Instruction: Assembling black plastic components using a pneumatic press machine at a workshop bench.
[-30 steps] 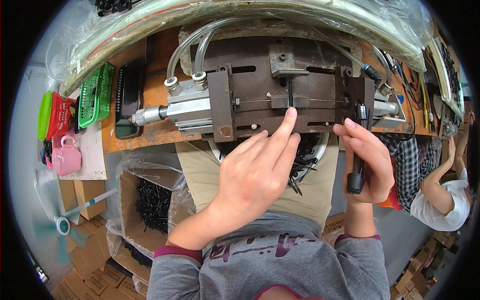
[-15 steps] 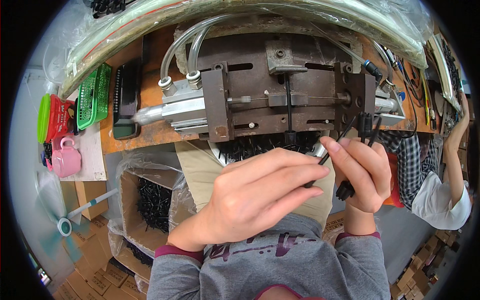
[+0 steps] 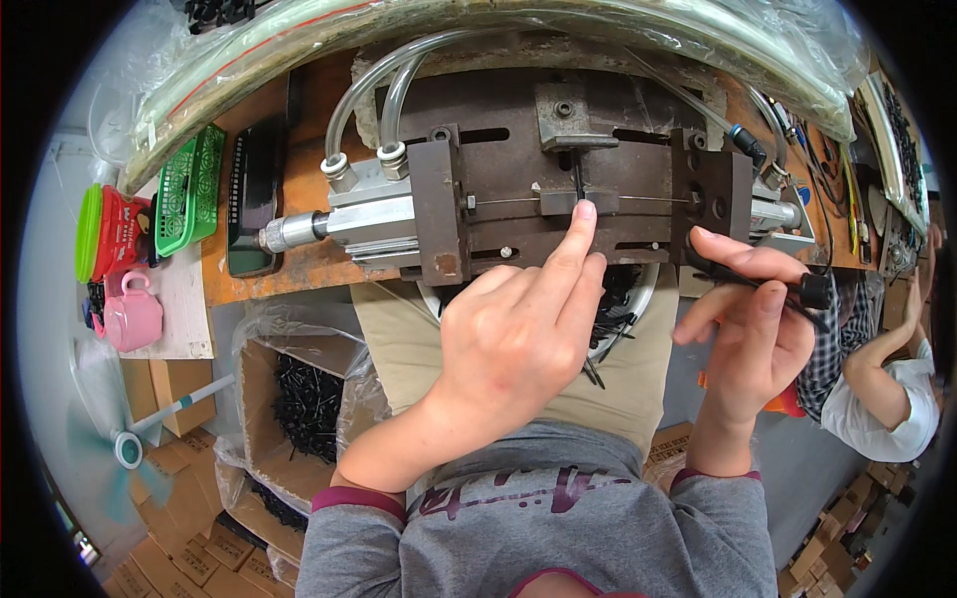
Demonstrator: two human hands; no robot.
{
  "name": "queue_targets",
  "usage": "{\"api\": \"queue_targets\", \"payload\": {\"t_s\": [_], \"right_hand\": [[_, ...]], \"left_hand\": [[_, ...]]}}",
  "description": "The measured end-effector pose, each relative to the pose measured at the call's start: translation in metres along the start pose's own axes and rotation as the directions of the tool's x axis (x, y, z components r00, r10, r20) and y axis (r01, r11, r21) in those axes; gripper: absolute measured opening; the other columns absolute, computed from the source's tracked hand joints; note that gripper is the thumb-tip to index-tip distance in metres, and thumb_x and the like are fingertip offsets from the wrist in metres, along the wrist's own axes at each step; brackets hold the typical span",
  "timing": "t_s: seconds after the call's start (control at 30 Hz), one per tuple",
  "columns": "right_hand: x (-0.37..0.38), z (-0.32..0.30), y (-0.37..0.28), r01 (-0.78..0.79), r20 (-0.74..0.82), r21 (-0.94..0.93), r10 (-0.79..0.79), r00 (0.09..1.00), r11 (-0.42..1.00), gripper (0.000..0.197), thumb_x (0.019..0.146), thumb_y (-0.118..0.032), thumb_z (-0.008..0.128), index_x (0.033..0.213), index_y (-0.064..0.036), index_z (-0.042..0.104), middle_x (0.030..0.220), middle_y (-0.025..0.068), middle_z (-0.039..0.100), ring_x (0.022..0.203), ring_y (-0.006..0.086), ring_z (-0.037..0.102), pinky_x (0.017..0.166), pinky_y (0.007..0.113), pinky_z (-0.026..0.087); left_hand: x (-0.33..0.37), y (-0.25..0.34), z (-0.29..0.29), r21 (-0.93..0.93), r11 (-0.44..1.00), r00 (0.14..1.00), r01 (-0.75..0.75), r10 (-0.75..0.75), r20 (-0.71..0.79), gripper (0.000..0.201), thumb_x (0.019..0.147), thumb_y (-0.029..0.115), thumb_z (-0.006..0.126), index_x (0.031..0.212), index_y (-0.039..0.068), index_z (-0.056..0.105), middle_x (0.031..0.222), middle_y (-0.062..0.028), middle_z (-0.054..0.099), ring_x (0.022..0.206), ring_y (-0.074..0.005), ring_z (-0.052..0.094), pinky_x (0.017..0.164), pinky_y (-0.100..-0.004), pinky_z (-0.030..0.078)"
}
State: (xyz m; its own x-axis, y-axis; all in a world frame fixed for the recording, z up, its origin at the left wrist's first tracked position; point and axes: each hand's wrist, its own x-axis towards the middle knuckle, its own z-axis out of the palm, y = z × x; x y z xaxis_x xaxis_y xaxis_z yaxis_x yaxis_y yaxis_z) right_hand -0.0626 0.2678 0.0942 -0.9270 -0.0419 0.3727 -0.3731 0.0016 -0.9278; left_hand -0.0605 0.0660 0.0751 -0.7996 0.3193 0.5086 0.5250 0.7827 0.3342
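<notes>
My left hand reaches over the brown metal fixture. Its index finger is stretched out, the tip touching a thin black plastic rod at the small centre block. The rod stands below a metal stop plate; my finger hides its lower part. The left thumb is out of sight. My right hand, off the fixture's right end, is closed on black plastic rods, one with a thick cylindrical end. How many it holds, I cannot tell.
A white-rimmed basin of black rods sits at my lap. Left stand a plastic-lined box of black parts, a pink cup, a green basket and a fan. Another person's arm is at right.
My left hand has left my right hand's side and moved up-left onto the fixture. My right hand has shifted slightly right. The fixture's left metal pin has drawn back leftward.
</notes>
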Motion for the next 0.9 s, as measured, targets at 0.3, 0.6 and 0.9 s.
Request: {"api": "queue_targets", "payload": {"t_s": [0.3, 0.6, 0.9], "right_hand": [[0.003, 0.006, 0.003, -0.349, 0.216, 0.579, 0.273, 0.937, 0.737, 0.034, 0.110, -0.021, 0.039, 0.098, 0.0062, 0.054, 0.100, 0.0149, 0.051, 0.054, 0.0086, 0.044, 0.048, 0.020, 0.039], [0.011, 0.007, -0.005, -0.426, 0.269, 0.637, 0.333, 0.904, 0.643, 0.026, 0.105, -0.016, 0.046, 0.099, 0.0082, 0.054, 0.097, 0.0166, 0.055, 0.049, 0.0099, 0.053, 0.040, 0.019, 0.039], [0.014, 0.011, -0.006, -0.484, 0.322, 0.554, 0.361, 0.875, 0.678, 0.021, 0.101, -0.011, 0.055, 0.095, 0.0091, 0.059, 0.096, 0.0168, 0.058, 0.051, 0.0139, 0.058, 0.040, 0.022, 0.043]], "left_hand": [[0.003, 0.008, -0.015, -0.659, 0.737, 0.987, 0.154, -0.152, 0.061, 0.045, 0.070, 0.004, 0.088, 0.111, -0.001, 0.073, 0.119, -0.0161, 0.072, 0.086, -0.0197, 0.073, 0.071, -0.0290, 0.059], [0.004, 0.011, -0.037, -0.749, 0.662, 0.996, 0.037, -0.084, -0.025, 0.033, 0.070, 0.004, 0.088, 0.101, 0.002, 0.078, 0.105, -0.0123, 0.075, 0.085, -0.0205, 0.072, 0.068, -0.0286, 0.055], [0.000, 0.014, -0.035, -0.709, 0.705, 1.000, -0.009, 0.019, 0.006, 0.042, 0.066, 0.006, 0.088, 0.107, 0.004, 0.078, 0.099, -0.0087, 0.075, 0.074, -0.0195, 0.070, 0.061, -0.0285, 0.054]]}}
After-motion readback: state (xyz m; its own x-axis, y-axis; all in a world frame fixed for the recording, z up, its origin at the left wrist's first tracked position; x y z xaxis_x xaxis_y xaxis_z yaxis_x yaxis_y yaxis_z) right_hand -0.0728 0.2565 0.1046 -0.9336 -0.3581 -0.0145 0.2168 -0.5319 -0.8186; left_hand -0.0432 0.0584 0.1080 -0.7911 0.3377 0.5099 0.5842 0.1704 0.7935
